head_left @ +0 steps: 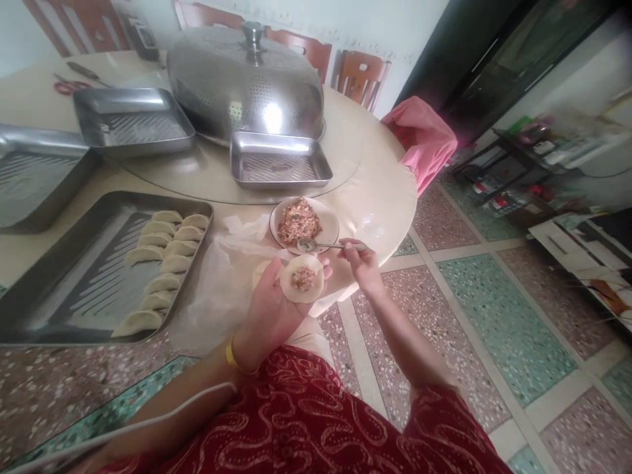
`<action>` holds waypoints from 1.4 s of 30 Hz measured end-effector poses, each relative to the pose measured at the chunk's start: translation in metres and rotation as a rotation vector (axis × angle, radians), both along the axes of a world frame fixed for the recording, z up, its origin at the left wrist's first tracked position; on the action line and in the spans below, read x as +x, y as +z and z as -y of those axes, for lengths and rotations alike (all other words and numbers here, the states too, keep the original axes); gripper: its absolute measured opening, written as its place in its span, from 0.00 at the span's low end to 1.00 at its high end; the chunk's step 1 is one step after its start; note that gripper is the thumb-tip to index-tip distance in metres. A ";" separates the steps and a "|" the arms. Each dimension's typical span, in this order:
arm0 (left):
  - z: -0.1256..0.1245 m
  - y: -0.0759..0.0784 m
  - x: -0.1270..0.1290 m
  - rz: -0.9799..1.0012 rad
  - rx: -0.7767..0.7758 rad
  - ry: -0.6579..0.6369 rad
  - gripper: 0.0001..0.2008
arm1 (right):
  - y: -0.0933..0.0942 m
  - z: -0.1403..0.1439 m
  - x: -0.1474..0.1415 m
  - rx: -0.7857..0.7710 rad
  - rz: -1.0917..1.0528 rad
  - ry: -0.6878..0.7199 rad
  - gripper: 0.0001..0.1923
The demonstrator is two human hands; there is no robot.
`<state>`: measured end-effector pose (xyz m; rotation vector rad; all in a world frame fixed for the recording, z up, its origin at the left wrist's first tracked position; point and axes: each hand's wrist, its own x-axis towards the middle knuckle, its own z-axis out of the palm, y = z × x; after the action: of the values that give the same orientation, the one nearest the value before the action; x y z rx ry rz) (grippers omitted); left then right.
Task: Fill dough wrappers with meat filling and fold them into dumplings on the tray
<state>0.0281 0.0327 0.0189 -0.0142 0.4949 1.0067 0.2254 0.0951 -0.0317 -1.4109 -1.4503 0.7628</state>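
A round dumpling wrapper (288, 287) with a small mound of minced filling (303, 278) lies across my left hand (269, 306), its fingers curled under and around it. My right hand (363, 260) is closed on the handle of a metal spoon (326, 245). The spoon's bowl rests at the near edge of the filling on a white plate (329, 220). That plate holds a heap of minced meat filling (297, 222). To the left, a large metal tray (93, 263) carries several folded dumplings (162, 283) in two rows along its right side.
Crumpled plastic film (212, 283) lies between tray and plate. Behind stand smaller metal trays (281, 161) and a big domed steel lid (247, 85) on the round turntable. Red-handled scissors (72, 85) lie at the far left. Pink cloth (424, 135) hangs beyond the table's right edge.
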 end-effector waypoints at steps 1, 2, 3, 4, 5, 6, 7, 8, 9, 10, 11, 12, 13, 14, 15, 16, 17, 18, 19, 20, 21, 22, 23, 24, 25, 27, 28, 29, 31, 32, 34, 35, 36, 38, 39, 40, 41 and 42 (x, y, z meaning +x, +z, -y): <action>0.000 0.000 0.001 -0.005 0.001 -0.004 0.28 | 0.000 0.005 0.003 0.004 0.023 -0.004 0.21; -0.001 -0.001 0.001 -0.008 0.003 -0.010 0.28 | 0.001 0.010 0.007 0.011 0.045 -0.017 0.22; -0.001 0.000 0.003 -0.008 0.002 -0.018 0.28 | 0.002 0.014 0.013 0.022 0.062 -0.039 0.22; -0.001 0.001 0.004 -0.008 0.001 -0.026 0.29 | 0.003 0.017 0.021 0.048 0.084 -0.072 0.23; -0.002 0.002 0.006 -0.009 -0.001 -0.034 0.29 | 0.005 0.018 0.029 0.092 0.120 -0.114 0.24; -0.002 0.004 0.008 -0.010 -0.003 -0.043 0.29 | 0.008 0.016 0.039 0.150 0.170 -0.156 0.24; -0.002 0.007 0.011 -0.014 -0.007 -0.053 0.30 | 0.010 0.012 0.048 0.224 0.245 -0.196 0.24; -0.002 0.009 0.013 -0.020 -0.011 -0.063 0.30 | 0.012 0.006 0.057 0.292 0.337 -0.221 0.24; -0.001 0.011 0.015 -0.026 -0.017 -0.071 0.30 | 0.014 -0.001 0.066 0.339 0.424 -0.223 0.23; -0.001 0.013 0.017 -0.031 -0.024 -0.079 0.30 | 0.014 -0.009 0.073 0.351 0.498 -0.205 0.23; -0.001 0.014 0.018 -0.035 -0.031 -0.086 0.29 | 0.014 -0.018 0.079 0.341 0.553 -0.182 0.24; -0.001 0.014 0.019 -0.035 -0.034 -0.090 0.29 | 0.013 -0.026 0.083 0.326 0.597 -0.158 0.24; 0.000 0.014 0.020 -0.029 -0.034 -0.095 0.29 | 0.011 -0.033 0.087 0.306 0.636 -0.136 0.24; 0.000 0.012 0.021 -0.018 -0.031 -0.103 0.29 | 0.008 -0.039 0.089 0.288 0.670 -0.115 0.24; 0.000 0.011 0.021 -0.003 -0.027 -0.113 0.29 | 0.006 -0.043 0.089 0.275 0.700 -0.094 0.23; 0.000 0.010 0.020 0.010 -0.019 -0.122 0.29 | 0.004 -0.046 0.089 0.265 0.728 -0.074 0.22; 0.000 0.009 0.020 0.019 -0.010 -0.127 0.29 | 0.003 -0.048 0.089 0.258 0.751 -0.053 0.21; 0.000 0.008 0.020 0.022 -0.001 -0.130 0.29 | 0.002 -0.049 0.088 0.253 0.769 -0.034 0.20; 0.000 0.008 0.020 0.019 0.006 -0.130 0.29 | 0.002 -0.049 0.087 0.254 0.781 -0.019 0.20; 0.000 0.008 0.020 0.014 0.009 -0.128 0.30 | 0.004 -0.049 0.087 0.264 0.787 -0.012 0.20; 0.000 0.008 0.021 0.008 0.007 -0.126 0.30 | 0.006 -0.048 0.088 0.288 0.783 -0.016 0.20; 0.000 0.009 0.021 0.005 0.000 -0.125 0.31 | 0.008 -0.046 0.089 0.329 0.767 -0.039 0.22; -0.001 0.010 0.022 0.002 -0.010 -0.123 0.31 | 0.011 -0.044 0.092 0.388 0.739 -0.081 0.23; -0.001 0.011 0.022 -0.001 -0.022 -0.119 0.32 | 0.013 -0.040 0.096 0.458 0.702 -0.139 0.25; -0.001 0.012 0.022 -0.005 -0.032 -0.115 0.32 | 0.015 -0.036 0.100 0.529 0.658 -0.211 0.27; -0.001 0.013 0.022 -0.011 -0.041 -0.116 0.33 | 0.016 -0.023 0.109 0.622 0.588 -0.355 0.26; -0.001 0.013 0.021 -0.009 -0.040 -0.125 0.33 | 0.016 -0.015 0.111 0.619 0.560 -0.412 0.24; -0.001 0.013 0.021 -0.006 -0.035 -0.136 0.33 | 0.016 -0.005 0.112 0.596 0.525 -0.446 0.21; 0.001 0.012 0.021 0.006 -0.019 -0.167 0.33 | 0.018 0.016 0.103 0.536 0.365 -0.418 0.18; 0.002 0.011 0.022 0.011 -0.014 -0.186 0.32 | 0.020 0.027 0.094 0.531 0.238 -0.344 0.18; 0.004 0.009 0.023 0.027 -0.011 -0.225 0.31 | 0.027 0.046 0.069 0.473 0.047 -0.054 0.21; 0.005 0.008 0.024 0.039 -0.010 -0.242 0.31 | 0.031 0.053 0.055 0.433 0.018 0.085 0.21; 0.006 0.006 0.025 0.054 -0.004 -0.256 0.30 | 0.035 0.057 0.041 0.415 0.025 0.213 0.22; 0.008 0.004 0.026 0.087 0.024 -0.264 0.30 | 0.042 0.060 0.018 0.390 0.089 0.372 0.24; 0.010 0.002 0.025 0.106 0.044 -0.267 0.29 | 0.044 0.059 0.009 0.389 0.126 0.429 0.25; 0.011 0.001 0.024 0.128 0.064 -0.275 0.29 | 0.045 0.057 0.003 0.393 0.162 0.471 0.27; 0.012 0.000 0.022 0.149 0.082 -0.284 0.28 | 0.045 0.055 -0.002 0.403 0.190 0.502 0.28; 0.013 -0.001 0.021 0.167 0.096 -0.293 0.28 | 0.045 0.052 -0.004 0.418 0.213 0.526 0.29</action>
<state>0.0487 0.0194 0.0183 0.0580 0.2847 0.7339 0.2210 0.0432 0.0131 -0.8132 -2.0492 0.5827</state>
